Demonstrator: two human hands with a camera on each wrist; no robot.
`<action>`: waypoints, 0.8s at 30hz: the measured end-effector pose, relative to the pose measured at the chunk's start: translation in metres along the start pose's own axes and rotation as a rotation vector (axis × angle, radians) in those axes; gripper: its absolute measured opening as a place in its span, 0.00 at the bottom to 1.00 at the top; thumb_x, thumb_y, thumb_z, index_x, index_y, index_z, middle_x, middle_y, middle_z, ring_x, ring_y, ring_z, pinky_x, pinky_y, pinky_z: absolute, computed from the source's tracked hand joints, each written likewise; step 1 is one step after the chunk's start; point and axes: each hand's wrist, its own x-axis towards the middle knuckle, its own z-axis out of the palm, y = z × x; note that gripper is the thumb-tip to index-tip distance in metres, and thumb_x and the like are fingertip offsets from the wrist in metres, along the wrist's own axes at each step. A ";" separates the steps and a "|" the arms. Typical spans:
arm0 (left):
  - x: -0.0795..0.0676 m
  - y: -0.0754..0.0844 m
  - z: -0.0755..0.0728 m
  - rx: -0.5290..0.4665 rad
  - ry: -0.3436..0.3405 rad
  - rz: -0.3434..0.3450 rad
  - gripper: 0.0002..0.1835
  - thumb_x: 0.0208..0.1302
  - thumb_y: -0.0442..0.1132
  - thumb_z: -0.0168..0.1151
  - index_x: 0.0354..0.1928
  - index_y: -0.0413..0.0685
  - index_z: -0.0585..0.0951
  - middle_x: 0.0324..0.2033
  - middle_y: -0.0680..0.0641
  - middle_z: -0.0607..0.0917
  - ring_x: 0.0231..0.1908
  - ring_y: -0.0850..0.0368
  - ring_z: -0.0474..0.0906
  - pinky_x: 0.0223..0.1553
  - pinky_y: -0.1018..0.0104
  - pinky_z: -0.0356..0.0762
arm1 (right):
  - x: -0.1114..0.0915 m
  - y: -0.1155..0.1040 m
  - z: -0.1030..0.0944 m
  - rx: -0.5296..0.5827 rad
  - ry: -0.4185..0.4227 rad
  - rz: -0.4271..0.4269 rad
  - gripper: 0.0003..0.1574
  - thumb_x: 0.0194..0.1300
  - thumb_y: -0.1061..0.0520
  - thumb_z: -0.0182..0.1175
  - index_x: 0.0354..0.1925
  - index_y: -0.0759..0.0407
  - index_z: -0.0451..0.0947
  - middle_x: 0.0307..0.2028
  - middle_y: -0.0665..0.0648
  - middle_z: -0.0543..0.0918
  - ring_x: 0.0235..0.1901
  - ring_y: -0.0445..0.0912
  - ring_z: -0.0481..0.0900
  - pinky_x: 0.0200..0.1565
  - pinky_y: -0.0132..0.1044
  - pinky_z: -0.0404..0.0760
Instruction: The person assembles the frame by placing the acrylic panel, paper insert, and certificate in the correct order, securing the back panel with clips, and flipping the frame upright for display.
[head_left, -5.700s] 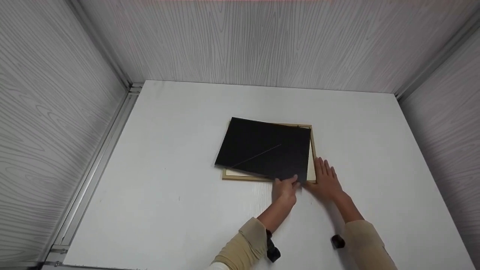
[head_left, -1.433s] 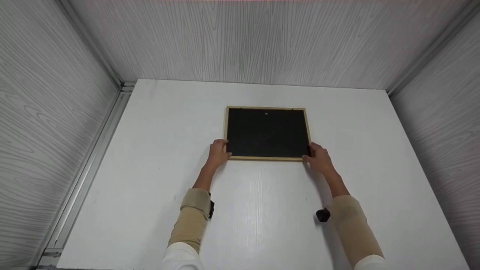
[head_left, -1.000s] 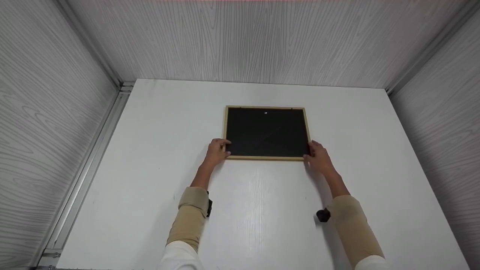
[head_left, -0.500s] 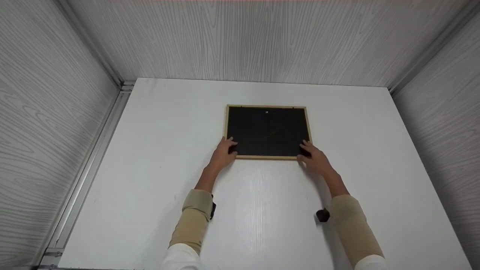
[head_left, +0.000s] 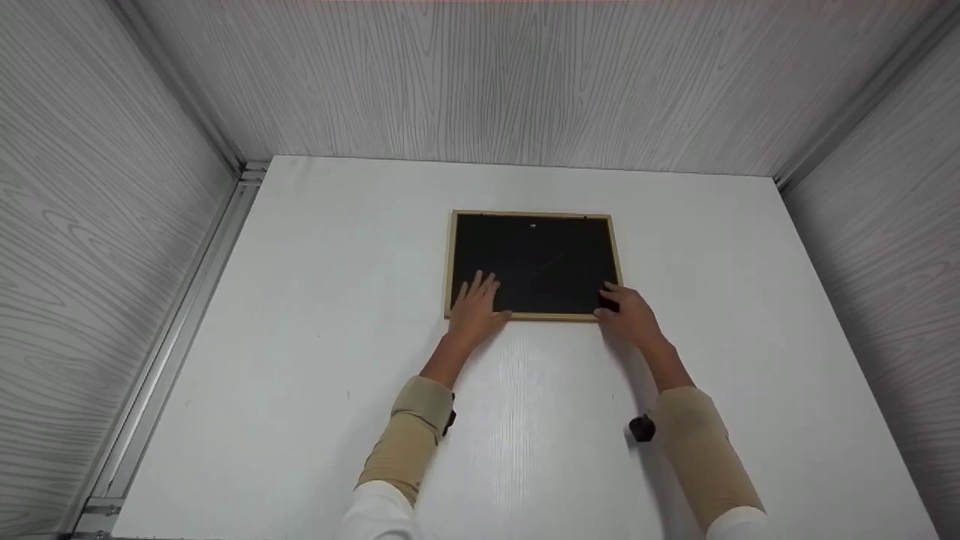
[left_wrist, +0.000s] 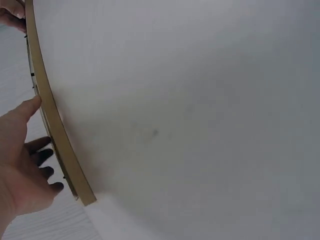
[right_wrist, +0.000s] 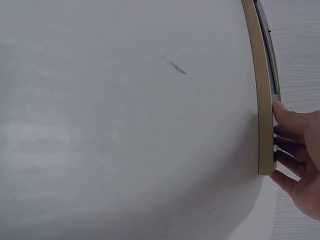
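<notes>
A picture frame (head_left: 531, 213) with a thin gold-brown wooden rim lies on the white table, its black backing board (head_left: 536, 262) facing up inside the rim. My left hand (head_left: 474, 309) rests over the lower left corner, fingers spread on the board and thumb at the front rail. In the left wrist view, the left thumb (left_wrist: 30, 109) touches the rail's upper edge. My right hand (head_left: 632, 315) holds the lower right corner with bent fingers. The right wrist view shows the right thumb (right_wrist: 281, 112) at the front rail; some right fingertips are hidden behind it.
The white table (head_left: 300, 420) surrounds the picture frame. Grey wood-grain panels (head_left: 510, 82) stand behind and at both sides, with a metal rail (head_left: 180, 330) along the left edge. A small black device (head_left: 642, 428) sits at the right wrist.
The black board lay askew over the frame earlier; now it sits inside the rim. Most recently, my left hand released its hold on the left corner and moved right, fingers spreading over the board.
</notes>
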 end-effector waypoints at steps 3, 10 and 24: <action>0.002 0.006 0.007 -0.015 0.017 0.022 0.37 0.62 0.58 0.54 0.67 0.43 0.61 0.67 0.44 0.57 0.68 0.48 0.43 0.65 0.52 0.37 | 0.001 0.000 0.000 0.020 0.005 0.002 0.29 0.61 0.60 0.60 0.56 0.75 0.68 0.65 0.69 0.55 0.65 0.63 0.49 0.61 0.52 0.53; 0.006 0.026 0.012 0.033 0.073 -0.031 0.44 0.55 0.68 0.53 0.66 0.45 0.64 0.66 0.38 0.58 0.67 0.41 0.45 0.62 0.41 0.39 | 0.003 -0.002 -0.001 -0.016 -0.006 0.060 0.30 0.63 0.58 0.59 0.59 0.72 0.67 0.65 0.72 0.54 0.64 0.63 0.49 0.61 0.53 0.52; 0.007 0.031 0.003 0.019 0.082 -0.054 0.40 0.56 0.62 0.59 0.63 0.42 0.67 0.63 0.37 0.63 0.65 0.40 0.50 0.60 0.38 0.47 | 0.007 -0.022 -0.003 -0.125 0.103 0.155 0.29 0.52 0.61 0.67 0.51 0.74 0.74 0.56 0.70 0.70 0.55 0.65 0.66 0.54 0.54 0.64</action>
